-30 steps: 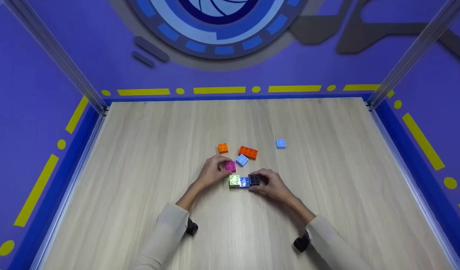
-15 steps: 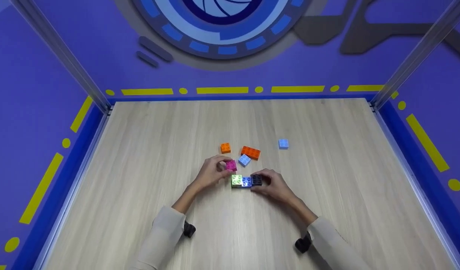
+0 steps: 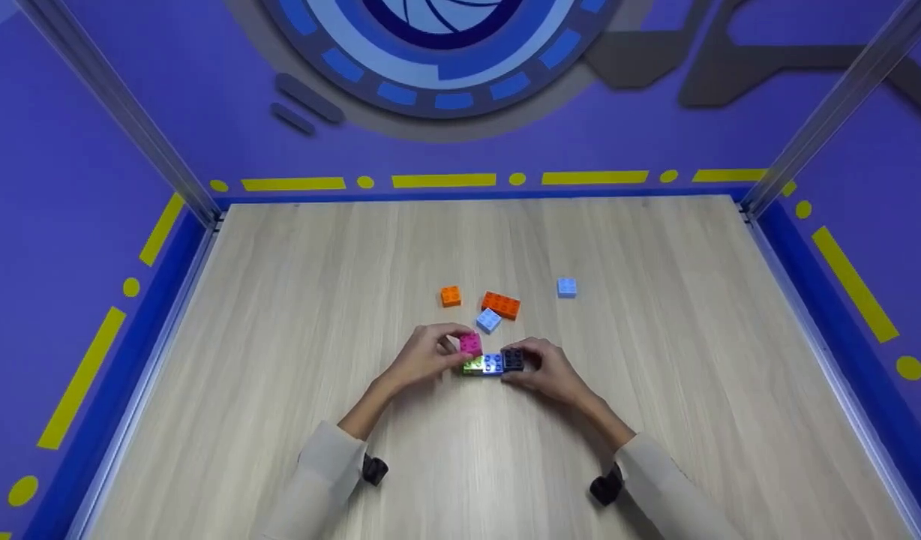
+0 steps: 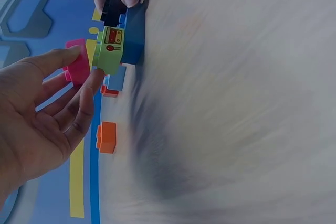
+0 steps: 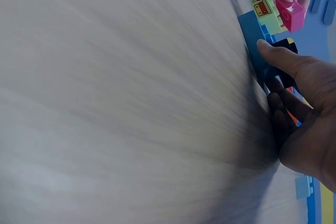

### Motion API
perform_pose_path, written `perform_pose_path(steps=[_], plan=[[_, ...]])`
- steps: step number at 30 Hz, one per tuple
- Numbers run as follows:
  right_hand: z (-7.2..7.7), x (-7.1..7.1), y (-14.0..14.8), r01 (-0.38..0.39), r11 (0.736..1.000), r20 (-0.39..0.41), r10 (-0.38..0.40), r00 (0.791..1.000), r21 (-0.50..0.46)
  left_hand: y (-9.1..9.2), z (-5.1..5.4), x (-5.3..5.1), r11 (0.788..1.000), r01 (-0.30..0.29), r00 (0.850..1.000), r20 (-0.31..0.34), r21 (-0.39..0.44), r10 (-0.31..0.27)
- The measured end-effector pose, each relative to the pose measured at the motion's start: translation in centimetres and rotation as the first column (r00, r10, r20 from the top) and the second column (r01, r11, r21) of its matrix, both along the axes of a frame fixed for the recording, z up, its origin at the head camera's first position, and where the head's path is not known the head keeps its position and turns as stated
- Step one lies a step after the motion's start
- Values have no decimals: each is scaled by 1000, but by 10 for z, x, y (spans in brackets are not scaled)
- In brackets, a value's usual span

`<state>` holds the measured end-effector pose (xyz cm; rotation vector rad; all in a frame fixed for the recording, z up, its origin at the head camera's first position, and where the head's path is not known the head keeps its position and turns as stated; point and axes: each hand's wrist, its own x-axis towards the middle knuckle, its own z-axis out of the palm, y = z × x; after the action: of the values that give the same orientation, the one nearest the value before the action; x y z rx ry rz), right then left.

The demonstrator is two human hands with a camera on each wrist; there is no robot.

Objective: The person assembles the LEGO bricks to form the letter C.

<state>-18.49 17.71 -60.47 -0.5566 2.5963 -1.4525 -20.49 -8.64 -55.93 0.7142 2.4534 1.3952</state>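
My left hand (image 3: 427, 354) pinches a pink brick (image 3: 470, 343) just above a lime green brick (image 3: 473, 365). In the left wrist view a gap shows between the pink brick (image 4: 77, 62) and the green brick (image 4: 109, 51), which bears a printed picture. The green brick and a black brick (image 3: 512, 359) sit on the two ends of a longer blue brick (image 3: 493, 364), its studs bare between them. My right hand (image 3: 548, 371) grips the black brick's end of this stack, with the thumb against the blue brick (image 5: 252, 38) in the right wrist view.
Behind the hands lie a light blue brick (image 3: 488, 321) touching a red-orange brick (image 3: 501, 305), and an orange brick (image 3: 451, 296). Another light blue brick (image 3: 567, 287) stands farther right on the wooden table (image 3: 318, 285). Blue walls (image 3: 445, 157) enclose the back and sides.
My left hand has brought the pink brick from behind the green brick to over it. The right hand has kept its grip on the stack. The head view has shifted slightly.
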Motion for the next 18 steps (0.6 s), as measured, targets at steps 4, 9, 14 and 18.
perform_pose_path(steps=[4,9,14,18], plan=[[0,0,0,-7,1000,-13,6,1000,-6,1,1,3,999,23,1000,-10,-24,-24],[0,0,0,-10,1000,-32,9,999,-17,1,2,7,998,36,999,-31,-52,-38],[1,0,0,-9,1000,-28,9,1000,-23,1,2,9,996,24,999,-44,-83,-27],[1,0,0,-5,1000,-13,5,1000,-12,3,2,11,994,14,997,-69,-104,-21]])
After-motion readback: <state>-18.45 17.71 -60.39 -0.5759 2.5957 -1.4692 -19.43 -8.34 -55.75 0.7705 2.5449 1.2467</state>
